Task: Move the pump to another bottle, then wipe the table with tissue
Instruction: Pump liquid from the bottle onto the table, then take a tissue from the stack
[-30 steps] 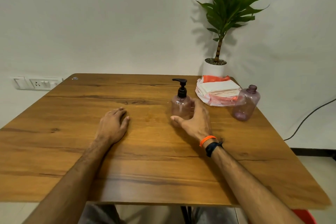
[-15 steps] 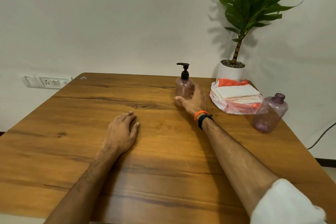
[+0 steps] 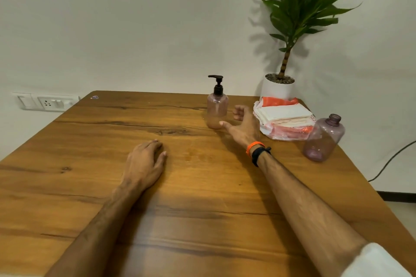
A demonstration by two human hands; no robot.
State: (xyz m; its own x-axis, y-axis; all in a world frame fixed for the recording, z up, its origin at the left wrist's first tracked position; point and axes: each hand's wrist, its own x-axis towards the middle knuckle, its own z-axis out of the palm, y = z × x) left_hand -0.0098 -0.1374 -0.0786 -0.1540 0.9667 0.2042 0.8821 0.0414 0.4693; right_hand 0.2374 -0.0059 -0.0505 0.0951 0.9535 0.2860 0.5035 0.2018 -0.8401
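The pump bottle point(image 3: 217, 109) stands far back on the table point(image 3: 90, 164), just by the right hand point(image 3: 244, 127), whose fingers are spread wide and hold nothing (the left hand point(image 3: 144, 165) lies flat), and it looks light, smooth and slippery, so grab its round middle.

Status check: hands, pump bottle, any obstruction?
Left hand flat on table. Right hand open beside pump bottle, no grip. Nothing in the way.
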